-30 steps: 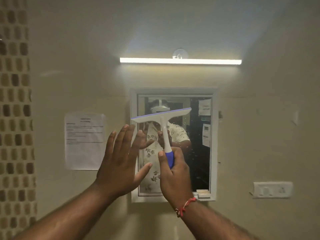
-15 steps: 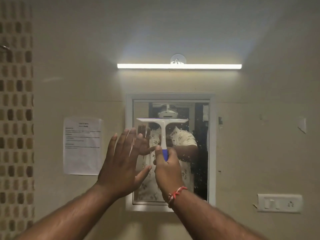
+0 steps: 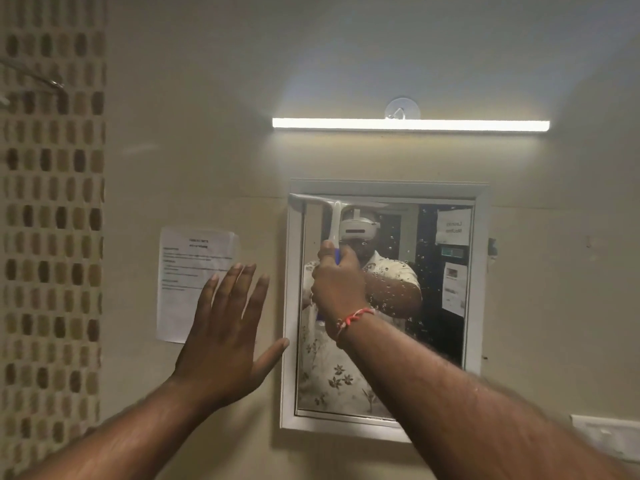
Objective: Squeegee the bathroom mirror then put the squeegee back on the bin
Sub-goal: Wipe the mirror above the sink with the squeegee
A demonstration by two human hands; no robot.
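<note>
The squeegee [image 3: 334,216] is gripped by its handle in the right hand [image 3: 337,285], blade set at the mirror's [image 3: 415,306] top left corner. Droplets are seen on the glass, so wiping seems barely begun. The left hand [image 3: 225,327] is spread flat left of the mirror. The bin is not seen.

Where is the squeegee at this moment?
Head view: the squeegee is in the right hand, its blade at the top left corner of the mirror, under the lamp.

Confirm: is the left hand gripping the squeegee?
No. The left hand is open and flat beside the mirror frame, while the right hand grips the squeegee handle.
</note>
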